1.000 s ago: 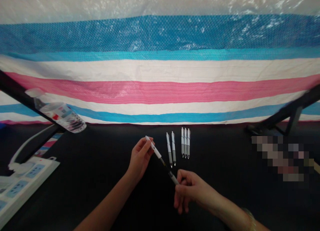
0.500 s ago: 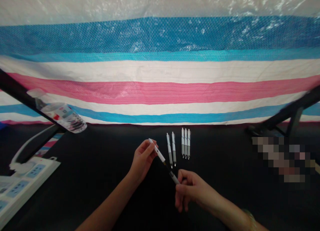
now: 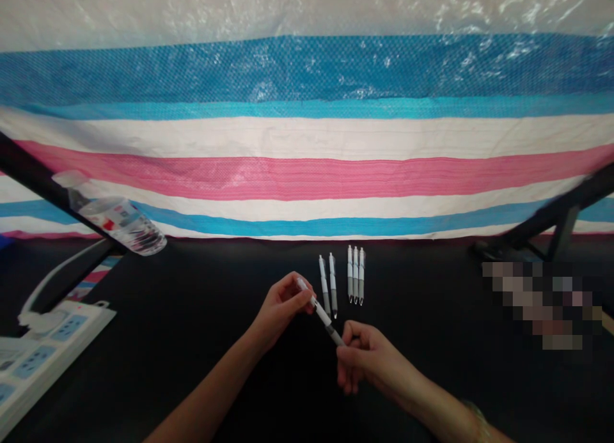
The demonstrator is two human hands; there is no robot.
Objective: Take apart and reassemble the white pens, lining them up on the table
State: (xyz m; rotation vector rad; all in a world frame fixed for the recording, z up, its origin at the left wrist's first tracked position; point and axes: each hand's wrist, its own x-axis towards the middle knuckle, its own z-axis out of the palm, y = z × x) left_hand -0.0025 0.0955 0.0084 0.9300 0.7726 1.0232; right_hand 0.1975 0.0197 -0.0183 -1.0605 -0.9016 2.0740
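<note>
A white pen barrel (image 3: 320,311) is pinched between the thumb and fingers of my left hand (image 3: 286,304). My right hand (image 3: 365,355) grips the grey lower part (image 3: 336,336) of the same pen, its fingers closed. The pen slants down to the right, and its two parts meet or nearly meet between my hands. Just beyond lie two white-and-grey pens (image 3: 332,283) side by side, and right of them a tight row of three similar pens (image 3: 355,275).
A white power strip (image 3: 64,341) with a plug and cable lies at the left. A clear plastic bottle (image 3: 127,225) leans by a black bar at the back left. Another black stand (image 3: 532,229) is at the right. A striped sheet (image 3: 307,174) hangs behind the black table (image 3: 192,289).
My left hand has moved down and right, bringing the white barrel onto the grey part. The dark gap with the refill showing has closed. My right hand has shifted slightly up.
</note>
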